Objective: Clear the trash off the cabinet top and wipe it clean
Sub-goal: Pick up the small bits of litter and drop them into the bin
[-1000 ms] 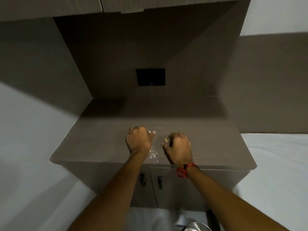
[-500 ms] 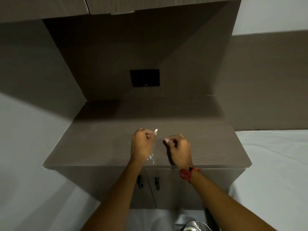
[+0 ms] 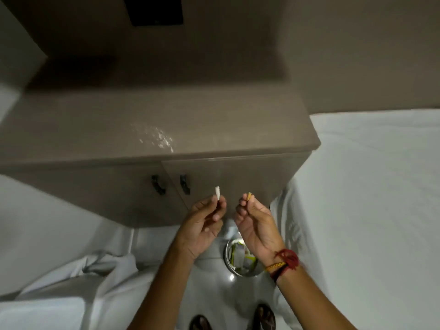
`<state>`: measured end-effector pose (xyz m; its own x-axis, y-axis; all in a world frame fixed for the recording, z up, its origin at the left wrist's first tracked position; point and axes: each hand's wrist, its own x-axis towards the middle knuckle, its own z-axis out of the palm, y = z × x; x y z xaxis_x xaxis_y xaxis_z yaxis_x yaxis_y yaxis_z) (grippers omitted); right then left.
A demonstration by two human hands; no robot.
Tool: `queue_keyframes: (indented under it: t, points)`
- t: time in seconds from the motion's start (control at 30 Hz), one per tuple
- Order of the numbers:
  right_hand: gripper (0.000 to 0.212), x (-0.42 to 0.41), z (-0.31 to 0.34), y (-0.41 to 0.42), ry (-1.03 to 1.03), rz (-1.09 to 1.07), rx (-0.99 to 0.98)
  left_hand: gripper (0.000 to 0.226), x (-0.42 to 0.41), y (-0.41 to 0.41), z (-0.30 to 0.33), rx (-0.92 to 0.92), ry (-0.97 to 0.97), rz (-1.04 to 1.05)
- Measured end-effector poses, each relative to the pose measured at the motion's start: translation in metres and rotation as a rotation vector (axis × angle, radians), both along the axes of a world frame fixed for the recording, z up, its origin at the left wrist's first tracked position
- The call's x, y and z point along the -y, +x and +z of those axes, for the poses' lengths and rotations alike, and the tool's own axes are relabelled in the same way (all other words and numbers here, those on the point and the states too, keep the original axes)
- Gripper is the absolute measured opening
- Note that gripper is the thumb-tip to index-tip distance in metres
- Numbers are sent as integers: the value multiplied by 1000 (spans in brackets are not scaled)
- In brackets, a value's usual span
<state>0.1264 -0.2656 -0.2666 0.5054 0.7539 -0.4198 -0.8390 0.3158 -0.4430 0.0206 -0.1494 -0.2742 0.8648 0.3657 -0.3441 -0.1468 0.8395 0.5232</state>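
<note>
My left hand point(image 3: 204, 221) pinches a small white scrap point(image 3: 217, 192) between thumb and fingertips, held in front of the cabinet doors. My right hand point(image 3: 256, 222) pinches a small yellow-orange scrap point(image 3: 249, 196) the same way. Both hands hover above a round metal bin point(image 3: 229, 254) on the floor, which holds light-coloured waste and is partly hidden by my right wrist. On the brown cabinet top point(image 3: 95, 129) a patch of white crumbs point(image 3: 159, 139) lies near the front edge.
Two dark door handles point(image 3: 170, 184) sit on the cabinet front. White bedding point(image 3: 371, 186) fills the right side and more white fabric point(image 3: 71, 282) lies at lower left. A black panel point(image 3: 154, 10) is on the back wall. My feet point(image 3: 264, 316) stand on the glossy floor.
Both hands left the cabinet top and came down in front of the doors, each carrying its scrap. The view tilted downward, bringing the bin and floor into sight.
</note>
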Motion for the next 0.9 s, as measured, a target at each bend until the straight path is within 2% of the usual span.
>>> queue_keyframes:
  t: [0.07, 0.13, 0.27, 0.33, 0.43, 0.5, 0.67, 0.77, 0.83, 0.9]
  points:
    - [14, 18, -40, -4, -97, 4, -16, 15, 15, -2, -37, -126, 20, 0]
    - [17, 37, -89, -7, -338, -4, 56, 14, 33, -2, -83, -381, 135, 3]
    - [14, 74, -191, -14, -932, 45, 375, 30, 69, -5, -179, -1008, 731, -77]
    - [14, 90, -240, -12, -1174, 172, 597, 30, 85, -8, -225, -1125, 953, -207]
    - [20, 106, -294, -4, -1396, 454, 885, 21, 102, -1, -279, -1174, 1034, -325]
    - [24, 107, -325, 3, -1428, 543, 947, 19, 108, 11, -310, -1173, 1007, -338]
    - [31, 102, -385, 9, -1289, 609, 947, 25, 108, 29, -368, -1196, 1043, -371]
    - [47, 105, -412, 0, -1158, 809, 1011, 27, 108, 19, -388, -1184, 1055, -317]
    - [56, 107, -425, -10, -1101, 941, 1128, 24, 109, 6, -399, -1180, 1050, -270]
    - [52, 110, -429, -26, -1070, 951, 1338, 22, 112, -12, -404, -1175, 1060, -208]
